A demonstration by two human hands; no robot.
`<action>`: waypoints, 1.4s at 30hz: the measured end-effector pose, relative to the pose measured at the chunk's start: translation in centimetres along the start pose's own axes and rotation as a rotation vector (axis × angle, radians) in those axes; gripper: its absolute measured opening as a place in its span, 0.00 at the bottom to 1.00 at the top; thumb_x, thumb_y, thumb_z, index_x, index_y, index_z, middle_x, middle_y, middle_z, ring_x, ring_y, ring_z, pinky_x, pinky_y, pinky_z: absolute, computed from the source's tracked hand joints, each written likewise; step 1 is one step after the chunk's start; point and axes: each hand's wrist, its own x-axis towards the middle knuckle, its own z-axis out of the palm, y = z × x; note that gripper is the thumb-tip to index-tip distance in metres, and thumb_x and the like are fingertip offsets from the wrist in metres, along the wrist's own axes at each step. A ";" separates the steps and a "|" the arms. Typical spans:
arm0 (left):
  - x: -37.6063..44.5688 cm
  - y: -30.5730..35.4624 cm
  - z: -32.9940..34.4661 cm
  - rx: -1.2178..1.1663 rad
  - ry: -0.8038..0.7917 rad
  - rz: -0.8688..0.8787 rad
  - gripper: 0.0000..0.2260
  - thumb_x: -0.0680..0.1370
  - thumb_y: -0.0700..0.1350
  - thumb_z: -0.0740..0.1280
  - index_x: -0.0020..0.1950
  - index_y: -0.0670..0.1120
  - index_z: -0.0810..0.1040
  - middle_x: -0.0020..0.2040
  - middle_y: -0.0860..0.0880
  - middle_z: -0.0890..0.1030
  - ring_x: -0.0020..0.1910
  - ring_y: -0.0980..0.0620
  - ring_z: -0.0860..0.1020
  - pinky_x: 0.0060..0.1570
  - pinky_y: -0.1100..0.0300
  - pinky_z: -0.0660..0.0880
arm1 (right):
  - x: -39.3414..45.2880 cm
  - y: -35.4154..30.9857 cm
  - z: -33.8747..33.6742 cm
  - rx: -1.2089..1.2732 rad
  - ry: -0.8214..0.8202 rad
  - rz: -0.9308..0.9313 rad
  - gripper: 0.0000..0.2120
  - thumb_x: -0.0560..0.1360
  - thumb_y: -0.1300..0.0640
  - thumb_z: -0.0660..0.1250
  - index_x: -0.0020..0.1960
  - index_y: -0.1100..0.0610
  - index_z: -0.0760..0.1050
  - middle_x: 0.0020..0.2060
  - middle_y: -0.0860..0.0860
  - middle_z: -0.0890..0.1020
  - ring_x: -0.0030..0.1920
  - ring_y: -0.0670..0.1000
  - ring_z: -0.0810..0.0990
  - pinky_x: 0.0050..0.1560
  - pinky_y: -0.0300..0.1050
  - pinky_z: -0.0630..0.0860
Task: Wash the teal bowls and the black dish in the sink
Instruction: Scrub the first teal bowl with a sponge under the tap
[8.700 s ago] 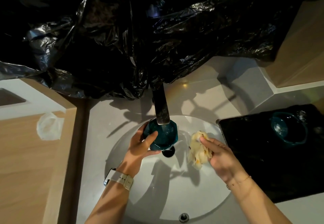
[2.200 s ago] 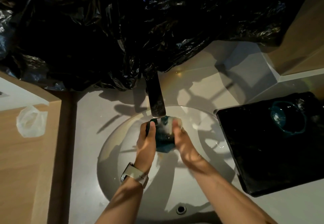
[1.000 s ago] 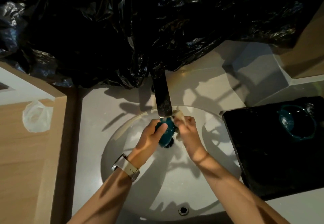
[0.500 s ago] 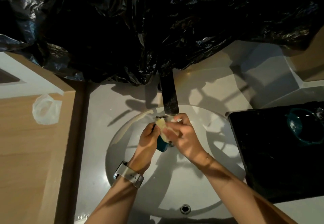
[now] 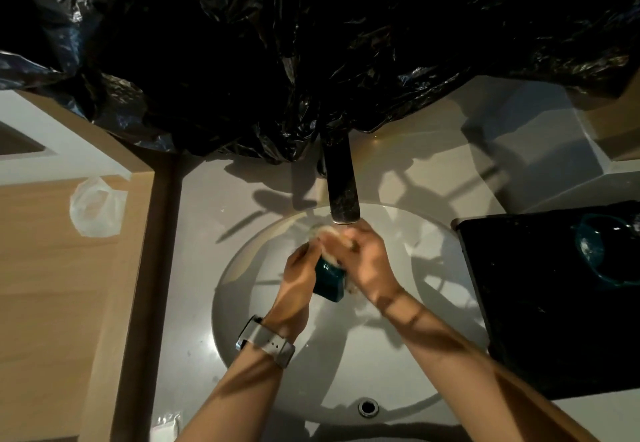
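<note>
Teal ceramic is showing between our hands: we are holding a teal bowl (image 5: 329, 280) over the white sink (image 5: 242, 320), just under the flat faucet (image 5: 341, 192). Our left hand (image 5: 298, 275) is gripping its side, and our right hand (image 5: 367, 261) is pressing a pale cloth (image 5: 323, 233) on its upper part. A moment ago the cloth was bunched above the bowl; now we are rubbing it lower, so the scrubbing of this bowl is going on and rinsing is probably not far. Whether water is running, we cannot tell in this dim light. On the right the second teal bowl (image 5: 602, 254) is lying on the black dish (image 5: 540, 303), both waiting. Black plastic sheeting (image 5: 311, 43) is hanging over the faucet base and crowding the space above our hands.
</note>
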 end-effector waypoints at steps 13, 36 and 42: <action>2.6 0.7 0.2 -0.187 0.126 -0.279 0.23 0.82 0.59 0.58 0.57 0.42 0.82 0.44 0.44 0.86 0.46 0.46 0.84 0.52 0.51 0.80 | -4.0 1.2 -0.6 -0.071 0.068 -0.129 0.09 0.76 0.49 0.67 0.52 0.51 0.78 0.46 0.42 0.78 0.49 0.45 0.80 0.51 0.38 0.77; 2.7 -0.8 0.4 -0.444 0.068 -0.349 0.13 0.85 0.48 0.55 0.57 0.42 0.75 0.51 0.41 0.80 0.56 0.42 0.78 0.67 0.45 0.70 | -1.3 -1.8 -0.8 -0.362 0.023 -0.122 0.11 0.75 0.55 0.66 0.44 0.62 0.82 0.42 0.56 0.80 0.40 0.48 0.76 0.43 0.31 0.69; 2.7 -1.5 -1.1 -0.441 0.162 -0.274 0.16 0.83 0.52 0.59 0.58 0.43 0.78 0.44 0.45 0.86 0.49 0.46 0.82 0.55 0.49 0.77 | -3.3 -0.4 -1.9 -0.555 -0.085 -0.193 0.21 0.79 0.45 0.55 0.42 0.53 0.82 0.36 0.50 0.72 0.34 0.49 0.72 0.35 0.39 0.64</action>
